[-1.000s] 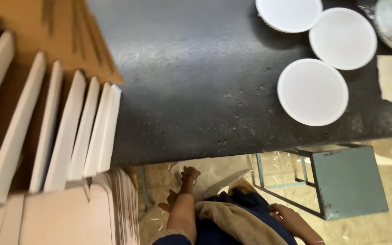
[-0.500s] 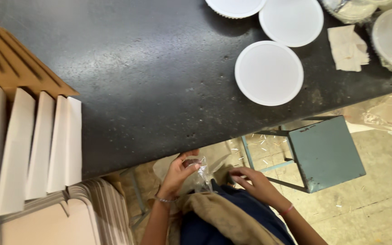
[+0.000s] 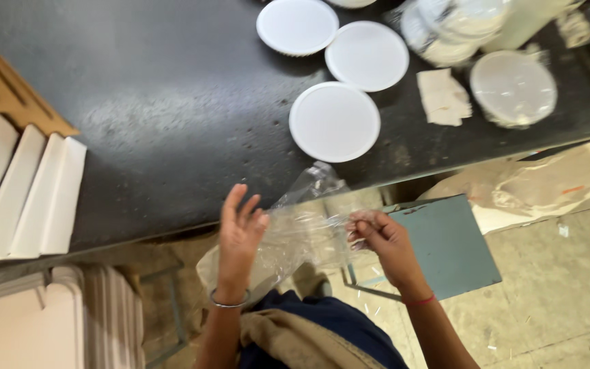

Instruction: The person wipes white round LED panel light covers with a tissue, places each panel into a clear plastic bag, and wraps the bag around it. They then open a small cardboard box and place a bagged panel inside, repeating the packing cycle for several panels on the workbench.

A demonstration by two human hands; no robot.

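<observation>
Both our hands are now up below the bench edge with a clear, crinkled plastic bag (image 3: 305,229) stretched between them; half a second ago they were lower, close to the lap, and the bag was only a small wad at the left hand.

Left hand (image 3: 239,232): fingers spread wide, palm against the bag's left side, no closed grip.

Right hand (image 3: 377,236): fingertips pinched on the bag's right edge, holding it.

The bag hangs in the air just in front of the dark speckled bench (image 3: 172,102), not resting on it. We judge the bag is being opened out.

Nearest on the bench: a round white plastic lid (image 3: 334,121), two more behind it.

A grey-green metal stool (image 3: 445,246) stands under the right hand.
</observation>
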